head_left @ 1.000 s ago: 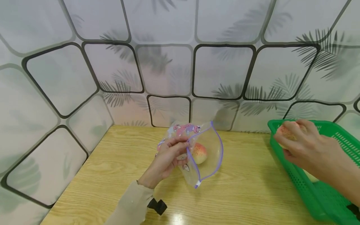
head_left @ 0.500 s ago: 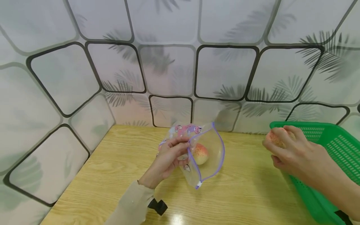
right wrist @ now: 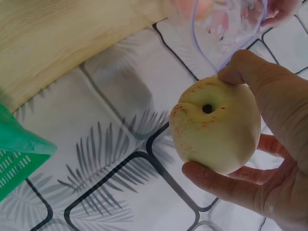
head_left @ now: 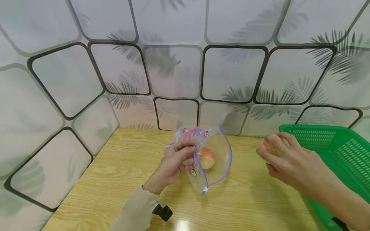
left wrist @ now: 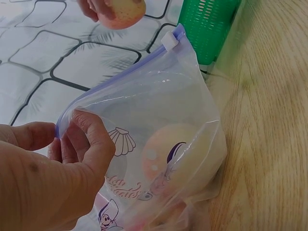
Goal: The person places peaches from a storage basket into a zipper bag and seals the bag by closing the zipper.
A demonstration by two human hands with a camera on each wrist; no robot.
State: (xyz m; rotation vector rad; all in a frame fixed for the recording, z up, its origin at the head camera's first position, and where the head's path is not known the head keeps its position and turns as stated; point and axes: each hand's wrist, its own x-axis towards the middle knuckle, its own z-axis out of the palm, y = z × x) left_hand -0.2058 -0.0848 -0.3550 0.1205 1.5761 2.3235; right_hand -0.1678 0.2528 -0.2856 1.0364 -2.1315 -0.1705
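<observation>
Pinches the zip bag (left wrist: 144, 106) by its mouth's left edge with a nearly closed left hand (head_left: 172, 160); right of the bag, grips the held peach (head_left: 268, 145) in the half-open right hand (head_left: 292, 160). If moved bagward, may snag at the mouth through one-sided support or bump the bagged peach (head_left: 207, 158) inside.
</observation>
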